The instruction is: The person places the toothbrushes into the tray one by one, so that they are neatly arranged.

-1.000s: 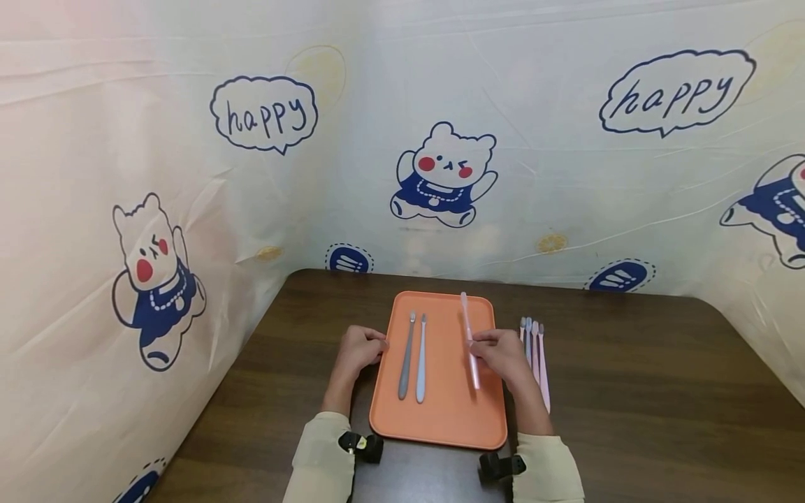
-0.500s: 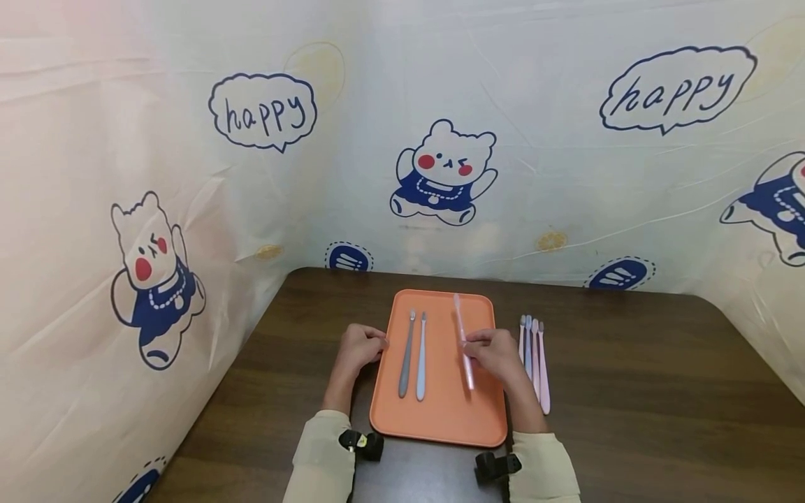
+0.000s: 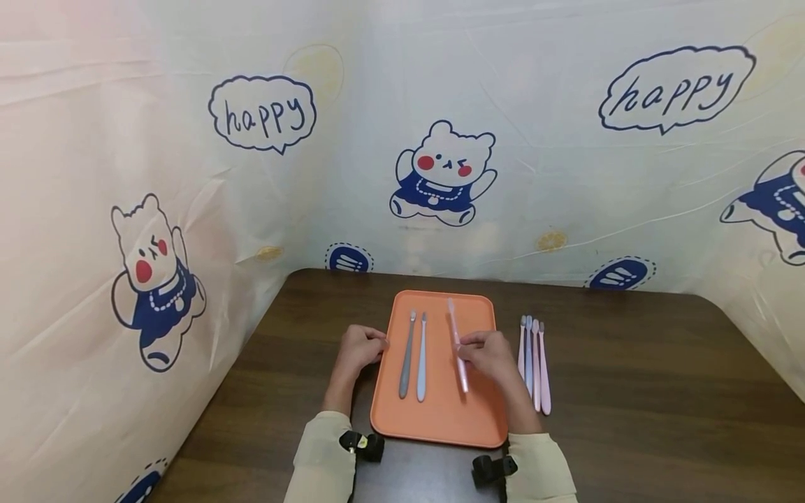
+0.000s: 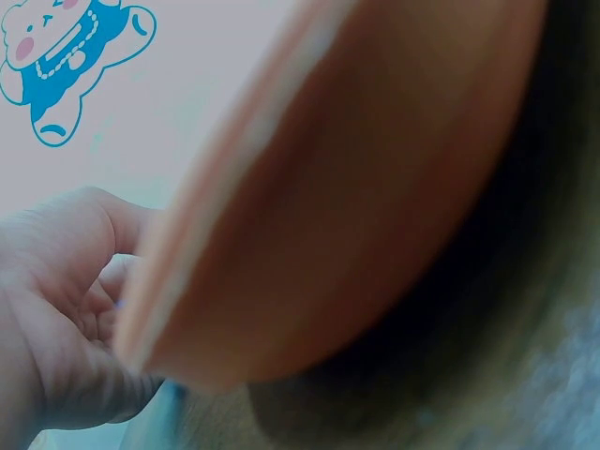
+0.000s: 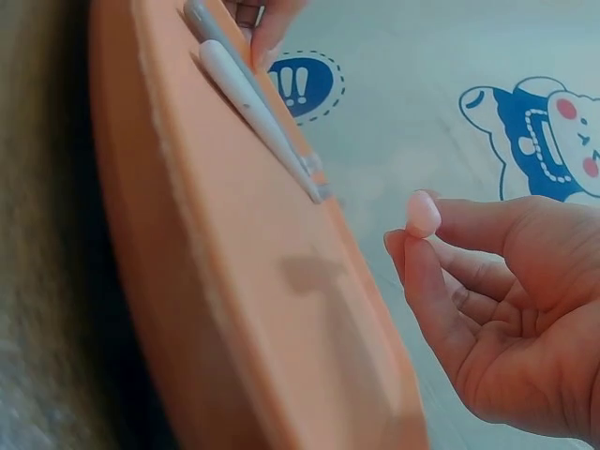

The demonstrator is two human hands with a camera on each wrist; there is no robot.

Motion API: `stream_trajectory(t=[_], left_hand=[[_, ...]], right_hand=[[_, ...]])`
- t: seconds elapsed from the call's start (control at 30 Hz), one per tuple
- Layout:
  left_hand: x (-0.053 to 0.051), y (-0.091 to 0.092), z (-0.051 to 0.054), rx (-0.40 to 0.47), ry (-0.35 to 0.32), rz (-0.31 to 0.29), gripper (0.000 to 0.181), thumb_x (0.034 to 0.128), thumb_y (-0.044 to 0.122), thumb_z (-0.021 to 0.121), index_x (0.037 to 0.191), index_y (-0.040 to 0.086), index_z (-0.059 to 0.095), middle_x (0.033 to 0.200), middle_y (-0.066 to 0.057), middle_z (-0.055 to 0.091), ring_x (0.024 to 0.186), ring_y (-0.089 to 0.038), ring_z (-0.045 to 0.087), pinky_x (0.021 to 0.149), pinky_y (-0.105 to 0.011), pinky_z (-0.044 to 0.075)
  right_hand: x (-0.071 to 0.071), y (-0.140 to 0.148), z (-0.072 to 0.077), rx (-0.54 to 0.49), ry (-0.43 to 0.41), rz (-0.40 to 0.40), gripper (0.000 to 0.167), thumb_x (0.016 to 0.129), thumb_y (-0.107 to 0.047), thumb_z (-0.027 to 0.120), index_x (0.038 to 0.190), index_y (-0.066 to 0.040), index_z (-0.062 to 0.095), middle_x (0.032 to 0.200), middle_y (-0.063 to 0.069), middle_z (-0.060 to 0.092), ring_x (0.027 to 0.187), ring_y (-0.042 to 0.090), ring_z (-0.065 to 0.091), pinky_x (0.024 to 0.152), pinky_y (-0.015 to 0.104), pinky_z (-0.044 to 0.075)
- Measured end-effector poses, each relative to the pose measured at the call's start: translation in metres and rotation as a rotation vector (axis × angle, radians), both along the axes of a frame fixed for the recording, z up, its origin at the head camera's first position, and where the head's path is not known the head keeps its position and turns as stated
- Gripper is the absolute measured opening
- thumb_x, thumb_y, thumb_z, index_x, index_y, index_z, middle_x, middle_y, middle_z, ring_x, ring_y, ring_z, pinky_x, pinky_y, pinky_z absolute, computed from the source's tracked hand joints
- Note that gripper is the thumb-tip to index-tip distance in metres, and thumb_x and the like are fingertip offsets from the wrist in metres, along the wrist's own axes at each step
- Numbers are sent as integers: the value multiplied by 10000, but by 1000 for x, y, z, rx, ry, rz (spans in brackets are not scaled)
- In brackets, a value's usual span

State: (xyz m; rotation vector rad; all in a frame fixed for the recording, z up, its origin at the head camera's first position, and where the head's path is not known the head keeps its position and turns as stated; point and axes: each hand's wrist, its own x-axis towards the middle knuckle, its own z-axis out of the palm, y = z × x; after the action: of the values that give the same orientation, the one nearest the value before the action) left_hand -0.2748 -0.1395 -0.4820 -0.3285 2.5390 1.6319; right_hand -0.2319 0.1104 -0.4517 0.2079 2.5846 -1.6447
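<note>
We see the pink toothbrush [image 3: 454,325] above the orange tray [image 3: 440,425], pinched by the right hand [image 3: 493,355]; since one second ago, it has shifted leftward, nearer to the blue toothbrush [image 3: 422,367]. The left hand [image 3: 358,347] pinches the tray's left edge, as before.

**Cartoon-printed sheeting [image 3: 547,84] around a dark wood-grain worktop [image 3: 660,391]**

The worktop is enclosed by the pale, creased sheeting along its far, left and right edges. A winking bear [image 3: 445,178] is printed above the far edge; a tilted bear [image 3: 160,279] is seen beyond the left edge, and a cropped bear [image 3: 776,206] beyond the far right corner. "Happy" is lettered in a left speech bubble [image 3: 263,114] and a right speech bubble [image 3: 678,91]. Two blue exclamation-mark ovals, left [image 3: 349,258] and right [image 3: 620,274], are partly cut off by the far edge.
</note>
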Motion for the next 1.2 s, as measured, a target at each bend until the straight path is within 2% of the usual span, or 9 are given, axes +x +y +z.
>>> stream_trajectory(t=[0.33, 0.5, 0.87, 1.2], left_hand=[[1, -1, 1, -1, 6, 1, 183, 858, 73, 698, 996, -6, 788, 1083, -205, 737, 741, -128, 704, 672, -305, 627], [1, 0, 1, -3, 9, 0, 181, 858, 73, 699, 993, -5, 791, 1080, -204, 738, 744, -125, 699, 673, -305, 628], [0, 0, 0, -10, 15, 6, 172, 851, 72, 704, 978, -4, 793, 1053, -194, 744, 732, -119, 691, 657, -291, 620], [0, 0, 0, -23, 6, 8, 165, 854, 84, 710, 974, 12, 797, 1055, -177, 750, 722, -109, 692, 666, -296, 624]], right_hand=[[-1, -6, -5, 16, -15, -12, 207, 892, -79, 739, 1049, 56, 744, 910, 174, 760, 673, 131, 673, 612, 265, 571], [-2, -9, -7, -8, -14, -14, 189, 887, -49, 733, 1030, 74, 736, 922, 201, 765, 682, 123, 682, 633, 268, 590], [-2, -19, -9, -28, -12, -26, 181, 873, -55, 751, 1003, 72, 747, 859, 164, 762, 663, 103, 670, 613, 258, 587], [-3, -27, -18, -28, 1, -26, 164, 866, -51, 749, 977, 70, 748, 837, 144, 763, 683, 107, 677, 627, 271, 592]])
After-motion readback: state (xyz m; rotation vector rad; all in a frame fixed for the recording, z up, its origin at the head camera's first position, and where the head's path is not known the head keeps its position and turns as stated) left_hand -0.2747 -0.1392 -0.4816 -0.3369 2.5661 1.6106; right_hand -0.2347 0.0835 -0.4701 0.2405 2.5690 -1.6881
